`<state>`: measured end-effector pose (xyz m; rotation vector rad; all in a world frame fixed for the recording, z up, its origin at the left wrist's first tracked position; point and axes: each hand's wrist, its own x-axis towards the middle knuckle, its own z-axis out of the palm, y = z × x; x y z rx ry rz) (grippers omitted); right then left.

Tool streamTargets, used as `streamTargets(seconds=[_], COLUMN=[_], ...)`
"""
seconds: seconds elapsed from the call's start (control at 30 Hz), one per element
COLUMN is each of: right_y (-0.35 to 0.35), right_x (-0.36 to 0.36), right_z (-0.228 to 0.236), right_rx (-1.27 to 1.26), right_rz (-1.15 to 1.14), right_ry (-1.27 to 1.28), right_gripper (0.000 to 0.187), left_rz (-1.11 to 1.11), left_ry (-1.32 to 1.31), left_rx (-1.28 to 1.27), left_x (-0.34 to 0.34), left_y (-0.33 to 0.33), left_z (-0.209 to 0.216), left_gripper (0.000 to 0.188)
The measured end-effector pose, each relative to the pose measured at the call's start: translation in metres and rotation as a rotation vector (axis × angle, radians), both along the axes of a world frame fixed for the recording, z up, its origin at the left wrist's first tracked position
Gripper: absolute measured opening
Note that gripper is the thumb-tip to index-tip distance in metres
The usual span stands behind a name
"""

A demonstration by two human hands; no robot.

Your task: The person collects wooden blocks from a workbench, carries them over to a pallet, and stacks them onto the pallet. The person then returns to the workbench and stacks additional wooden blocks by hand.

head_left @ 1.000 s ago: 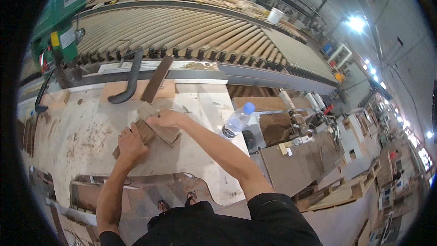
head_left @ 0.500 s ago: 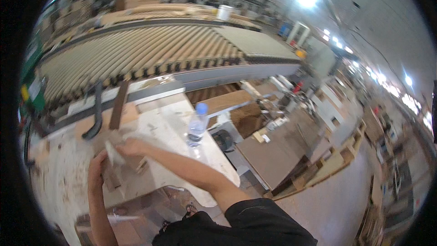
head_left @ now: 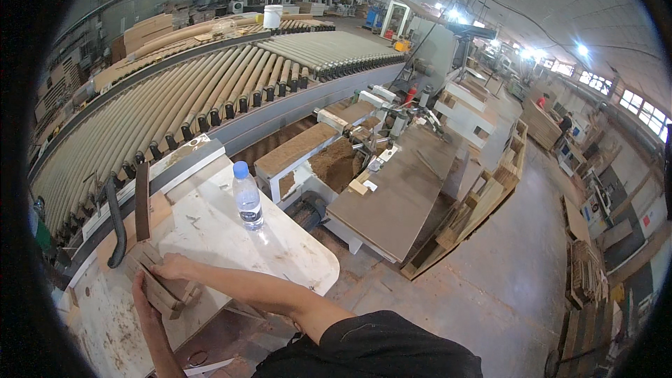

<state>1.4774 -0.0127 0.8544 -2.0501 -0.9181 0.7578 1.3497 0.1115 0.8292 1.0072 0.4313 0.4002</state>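
At the left end of the white worktable (head_left: pixel 294 262), both hands are on a small assembly of light wooden pieces (head_left: pixel 159 297). My left hand (head_left: pixel 142 294) grips its near left side, with the fingertips partly hidden. My right hand (head_left: pixel 173 267) is closed, with its fingers on the top right edge of the wood. Just beyond them lies a dark brown wooden strip (head_left: pixel 143 203), and a black curved handle or hose (head_left: pixel 114 220) stands to its left. A clear water bottle with a blue cap (head_left: pixel 248 199) stands upright to the right of my hands.
Behind the table runs a long roller conveyor (head_left: pixel 231 87) with a white bucket (head_left: pixel 272 17) past it. To the right stand a machine with a brown flat top (head_left: pixel 392 189) and a wooden pallet frame (head_left: pixel 483 203). Boards are stacked along the far right.
My view has swung to the right, so the table and bottle sit further left in the picture. Both hands stay on the wooden pieces, and the picture is sharper now.
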Motion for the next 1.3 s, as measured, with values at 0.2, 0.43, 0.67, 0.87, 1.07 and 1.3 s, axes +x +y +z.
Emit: streamTargets(seconds=[0.2,0.43,0.67,0.87,1.07,1.3], right_y=[-0.003,-0.027,-0.049,-0.065,-0.058,-0.056], right_x=[-0.013,-0.027,-0.027,-0.013,-0.017,-0.024], right_z=[-0.004,-0.002,-0.003,0.011,0.007,0.004], right_rx=[-0.018,0.257,0.667,0.816,0.832,0.827], right_rz=[-0.099,-0.148,-0.019,0.149,0.153,0.141], right_ry=[0.056,0.169,0.585,0.486,0.433,0.312], right_gripper=[0.079,0.074,0.095,0.088,0.084,0.078], left_rz=[-0.040,-0.009,-0.057,-0.082,-0.162,-0.184], left_ry=[-0.056,-0.079,-0.027,-0.272,-0.323,-0.317], left_rx=[-0.008,0.003,0.411,0.469,0.521,0.463], left_x=[-0.005,-0.021,-0.027,-0.024,-0.029,-0.034], left_y=[-0.013,-0.033,-0.010,-0.055,-0.048,-0.043], left_z=[0.004,0.020,-0.023,0.047,0.044,0.041], left_gripper=[0.041,0.046,0.037,0.084,0.100,0.101])
